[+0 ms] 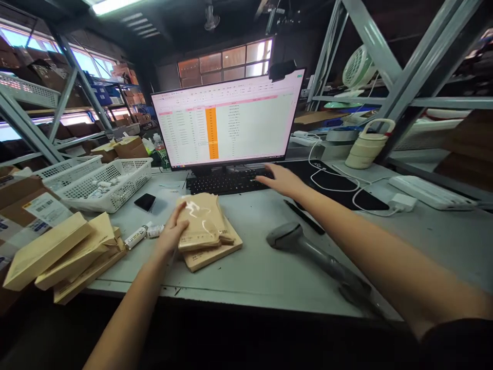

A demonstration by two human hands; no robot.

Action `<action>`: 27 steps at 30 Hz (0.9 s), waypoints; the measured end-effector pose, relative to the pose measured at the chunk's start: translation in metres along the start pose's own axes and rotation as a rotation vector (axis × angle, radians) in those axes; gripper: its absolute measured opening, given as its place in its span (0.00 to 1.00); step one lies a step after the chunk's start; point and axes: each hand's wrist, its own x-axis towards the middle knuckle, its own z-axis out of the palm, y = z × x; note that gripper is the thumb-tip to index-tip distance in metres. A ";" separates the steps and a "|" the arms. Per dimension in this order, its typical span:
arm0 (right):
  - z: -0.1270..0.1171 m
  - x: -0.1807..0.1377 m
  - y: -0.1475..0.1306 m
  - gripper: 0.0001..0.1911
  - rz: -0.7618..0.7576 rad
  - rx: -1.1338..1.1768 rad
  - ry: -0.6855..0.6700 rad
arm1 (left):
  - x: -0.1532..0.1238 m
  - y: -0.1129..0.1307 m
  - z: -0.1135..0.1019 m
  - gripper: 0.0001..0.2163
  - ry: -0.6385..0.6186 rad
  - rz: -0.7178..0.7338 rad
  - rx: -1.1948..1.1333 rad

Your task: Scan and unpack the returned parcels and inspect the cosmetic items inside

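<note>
The left hand (171, 234) is closed on the left edge of the kraft packets (206, 223), with the thumb on top and the fingers tucked under. The stack lies on the bench (262, 280) just right of those fingers. The right hand (279, 180) is laid on the right end of the keyboard (227, 182) with its fingers spread.

Since only one edge is pinched, the glossy top packet could be slid off the stack. The barcode scanner (304, 246), nearer the person than the right fingers, could be knocked by the forearm above it.

Counted:
- at least two packets on one flat carton
- one keyboard
- one scanner
- one pen (304, 216)
- two white baskets (111, 185) beyond the left fingers
</note>
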 end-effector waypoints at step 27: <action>0.023 0.017 0.216 0.27 0.061 -0.565 0.202 | 0.016 0.039 0.040 0.39 -0.587 0.519 1.094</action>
